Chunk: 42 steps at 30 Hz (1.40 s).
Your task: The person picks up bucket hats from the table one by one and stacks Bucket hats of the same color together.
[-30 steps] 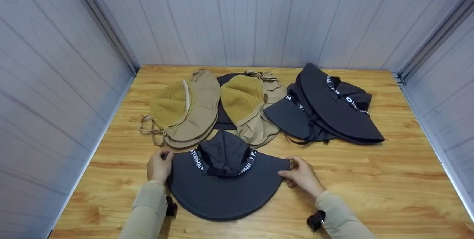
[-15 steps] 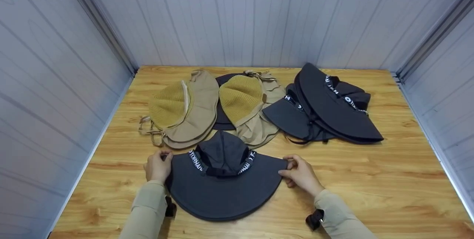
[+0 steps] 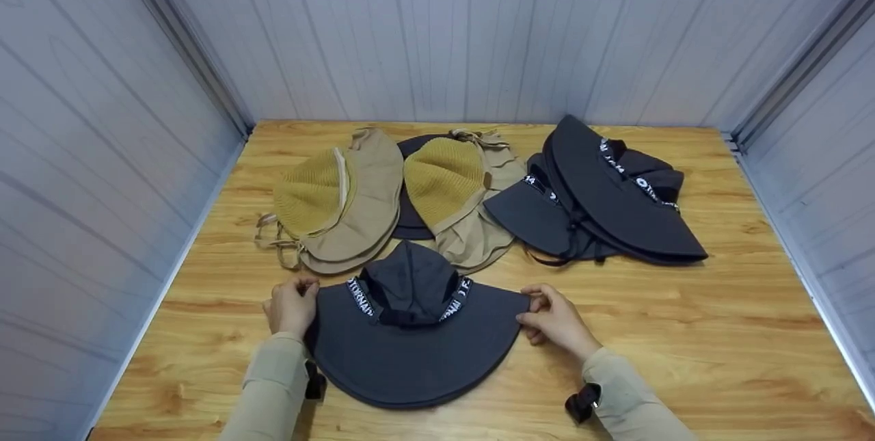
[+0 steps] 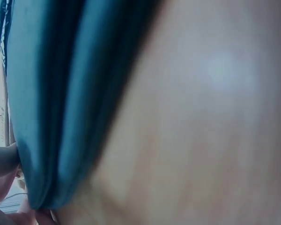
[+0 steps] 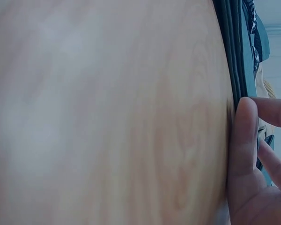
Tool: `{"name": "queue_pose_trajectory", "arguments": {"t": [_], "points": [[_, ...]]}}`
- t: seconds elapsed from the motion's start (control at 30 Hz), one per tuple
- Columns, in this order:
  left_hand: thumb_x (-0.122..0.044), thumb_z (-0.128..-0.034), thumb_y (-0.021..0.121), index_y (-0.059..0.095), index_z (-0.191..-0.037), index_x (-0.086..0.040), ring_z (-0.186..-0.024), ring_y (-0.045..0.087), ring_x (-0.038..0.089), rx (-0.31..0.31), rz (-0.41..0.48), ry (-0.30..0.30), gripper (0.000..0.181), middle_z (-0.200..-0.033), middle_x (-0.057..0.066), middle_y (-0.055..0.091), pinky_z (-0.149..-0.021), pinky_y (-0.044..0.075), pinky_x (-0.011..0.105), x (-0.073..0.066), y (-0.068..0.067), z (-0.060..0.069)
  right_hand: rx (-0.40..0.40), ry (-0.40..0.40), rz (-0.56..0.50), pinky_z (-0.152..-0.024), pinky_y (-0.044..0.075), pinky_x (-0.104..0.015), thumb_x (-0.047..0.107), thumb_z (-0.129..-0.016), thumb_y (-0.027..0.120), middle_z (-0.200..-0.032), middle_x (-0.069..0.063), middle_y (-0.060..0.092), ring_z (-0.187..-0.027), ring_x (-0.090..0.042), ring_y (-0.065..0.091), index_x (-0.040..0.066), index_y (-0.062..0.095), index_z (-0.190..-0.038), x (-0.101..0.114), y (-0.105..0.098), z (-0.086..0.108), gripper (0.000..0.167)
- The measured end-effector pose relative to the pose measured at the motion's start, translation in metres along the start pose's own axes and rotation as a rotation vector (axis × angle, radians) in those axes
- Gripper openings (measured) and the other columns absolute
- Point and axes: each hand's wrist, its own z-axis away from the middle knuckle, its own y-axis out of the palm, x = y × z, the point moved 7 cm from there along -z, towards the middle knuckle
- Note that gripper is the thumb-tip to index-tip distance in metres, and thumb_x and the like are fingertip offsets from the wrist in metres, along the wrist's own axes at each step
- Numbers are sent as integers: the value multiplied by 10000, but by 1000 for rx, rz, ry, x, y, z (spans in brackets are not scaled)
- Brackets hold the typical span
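Note:
A dark grey wide-brimmed hat (image 3: 417, 366) lies at the front of the table, its brim spread as a half circle toward me. Its crown points away, with a black band lettered in white around the base. My left hand (image 3: 292, 308) pinches the brim's left corner. At the opposite corner my right hand (image 3: 557, 321) holds the brim between thumb and fingers. Several stacked layers of brim (image 5: 232, 47) show edge-on in the right wrist view. In the left wrist view, thick folds of the brim (image 4: 47, 117) look blue-green, and only part of the hand shows.
Behind lie two tan sun hats with mustard knitted crowns, one at the left (image 3: 311, 195) and one in the middle (image 3: 448, 181). A dark hat (image 3: 413, 222) is partly under them. More dark hats (image 3: 615, 202) overlap at the right. Pale panel walls (image 3: 437, 37) enclose the wooden table (image 3: 718, 345).

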Motion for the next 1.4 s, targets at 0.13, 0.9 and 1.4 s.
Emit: {"name": "queue_pose_trajectory", "arguments": {"t": [0.13, 0.9, 1.4], "points": [[-157, -1000, 549, 703, -1144, -44, -1133, 502, 444, 77, 14, -54, 239, -1169, 206, 672, -1020, 280, 561, -1, -1, 1, 18, 21, -26, -513, 563, -280, -18, -834, 715, -851, -47, 468, -580, -151, 617, -39, 522, -1307, -1, 1, 0, 511], [-206, -1016, 491, -88, -1530, -10, -1435, 293, 417, 235, 546, -321, 799, -1551, 352, 151, -1193, 286, 471, -19, -6, -25, 54, 45, -97, -523, 572, -272, -44, -839, 700, -830, -50, 504, -600, -141, 647, -64, 473, -1345, -2, 1, -3, 555], [-42, -956, 577, 230, -1430, 112, -433, 465, 47, 205, 735, -302, 606, -588, -66, 473, -489, 469, 203, -32, -1, -34, 90, 53, -152, -540, 581, -250, -119, -831, 671, -825, -45, 451, -595, -133, 653, -111, 440, -1341, 0, 2, -6, 560]]}}
